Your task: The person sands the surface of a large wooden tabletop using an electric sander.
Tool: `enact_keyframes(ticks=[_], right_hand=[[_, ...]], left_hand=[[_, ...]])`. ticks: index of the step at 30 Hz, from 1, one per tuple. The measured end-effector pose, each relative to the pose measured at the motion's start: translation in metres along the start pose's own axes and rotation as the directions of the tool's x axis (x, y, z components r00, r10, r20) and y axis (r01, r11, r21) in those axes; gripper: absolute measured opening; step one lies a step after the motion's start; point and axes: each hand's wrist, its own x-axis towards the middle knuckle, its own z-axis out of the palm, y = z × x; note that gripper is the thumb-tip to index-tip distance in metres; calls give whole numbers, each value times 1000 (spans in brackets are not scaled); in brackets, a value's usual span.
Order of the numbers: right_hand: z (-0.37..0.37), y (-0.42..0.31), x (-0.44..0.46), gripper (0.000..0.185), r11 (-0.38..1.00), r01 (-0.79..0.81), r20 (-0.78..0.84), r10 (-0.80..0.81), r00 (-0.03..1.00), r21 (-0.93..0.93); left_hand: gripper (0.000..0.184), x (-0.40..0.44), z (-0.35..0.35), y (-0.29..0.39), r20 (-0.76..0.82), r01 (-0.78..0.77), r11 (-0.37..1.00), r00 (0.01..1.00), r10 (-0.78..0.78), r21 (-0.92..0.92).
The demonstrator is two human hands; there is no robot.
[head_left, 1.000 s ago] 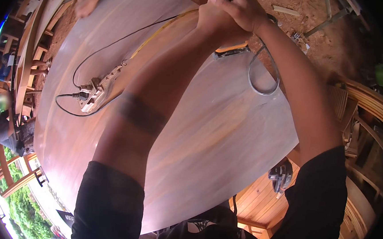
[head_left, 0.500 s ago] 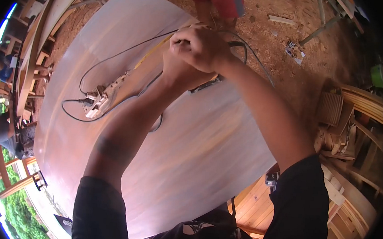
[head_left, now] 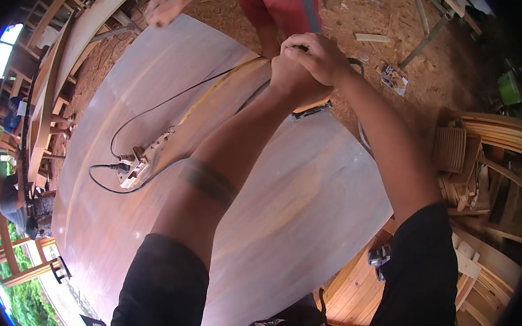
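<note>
A sanding tool (head_left: 314, 108) with an orange body and dark base lies flat on a large curved-edge wooden board (head_left: 296, 183). My left hand (head_left: 291, 75) is over the tool, its fingers mostly hidden. Across the top of it, my right hand (head_left: 318, 55) has its fingers curled round my left hand. A dusty power strip (head_left: 143, 164) with a black plug rests on the board, left of my forearms. Black and yellow cords run from it toward the board's far edge.
Another person's hands (head_left: 164, 12) are at the board's far left corner, with red shorts (head_left: 275, 9) beyond. Curved wood pieces (head_left: 496, 132) are stacked at right. Below the board's right edge, a second tool (head_left: 379, 256) sits on an orange wooden surface (head_left: 358, 291). People sit at far left.
My joined hands and the sanding tool moved left and nearer me, then back right and slightly away. The other person's hands shifted, and more of the red shorts shows.
</note>
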Motion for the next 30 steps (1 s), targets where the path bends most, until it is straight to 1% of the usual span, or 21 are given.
enact_keyframes(ticks=[2,5,8,11,14,17,20,23,26,29,30], right_hand=[[6,-20,-7,35,999,-33,27,34,999,-24],[33,-45,-16,34,1000,14,35,-13,999,-20],[59,-59,-26,34,994,71,-9,-72,997,-83],[52,-64,-30,33,998,54,-5,-54,999,-46],[27,-45,-25,32,999,4,72,-7,997,46],[5,-12,-21,32,999,5,58,-8,998,38],[-9,-5,-14,34,999,-13,48,11,999,41],[0,-3,1,37,1000,-10,43,9,999,10],[22,-13,24,38,1000,9,42,-8,999,-8],[49,-28,47,40,998,-17,89,22,996,-61],[57,-36,51,42,998,-24,102,30,994,-55]], left_hand=[[37,-12,8,-12,-35,-54,998,998,53,-24],[40,-49,11,-31,-209,-155,977,970,122,-146],[46,-85,-11,-25,-195,-57,987,980,27,-151],[47,-87,-22,-13,-150,-26,965,989,-14,-260],[40,-62,-6,-5,-148,-29,982,989,1,-185],[37,-30,5,9,-66,-3,995,998,-4,-102],[33,-8,-3,17,32,47,996,998,-45,-69],[31,-2,9,-6,-139,-33,999,990,34,10],[33,-7,-4,-36,-52,-5,997,999,1,-80],[36,-21,-20,-58,-11,140,990,990,-140,-19],[39,-29,-26,-65,-33,157,987,987,-158,-18]])
